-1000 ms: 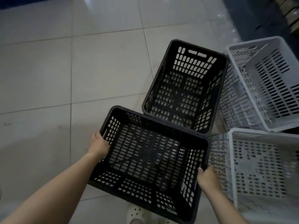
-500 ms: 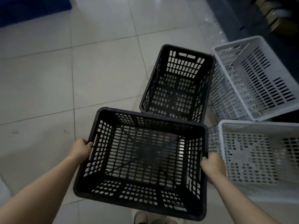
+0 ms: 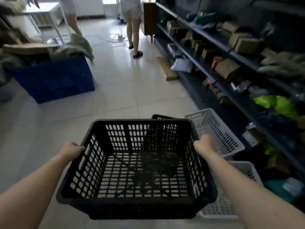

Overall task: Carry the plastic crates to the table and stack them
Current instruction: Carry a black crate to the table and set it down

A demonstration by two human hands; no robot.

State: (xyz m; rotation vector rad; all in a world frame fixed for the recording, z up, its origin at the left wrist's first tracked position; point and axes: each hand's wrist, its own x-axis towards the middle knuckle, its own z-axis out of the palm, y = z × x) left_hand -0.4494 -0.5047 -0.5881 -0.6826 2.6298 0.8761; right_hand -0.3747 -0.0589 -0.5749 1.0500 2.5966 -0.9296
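From my head camera: I hold the black crate level in front of me, clear of the floor, my left hand clamped on its left rim and my right hand clamped on its right rim, the two hands set well apart by the crate's width. Just beyond my right hand a second black crate shows only its far rim, and a white crate sits beside it; another white crate lies under my right forearm. Ahead of my left hand stands a blue bin; farther off, a white table. This looks like the carrying step. Next I judge I must walk the aisle toward a table, past the person ahead.
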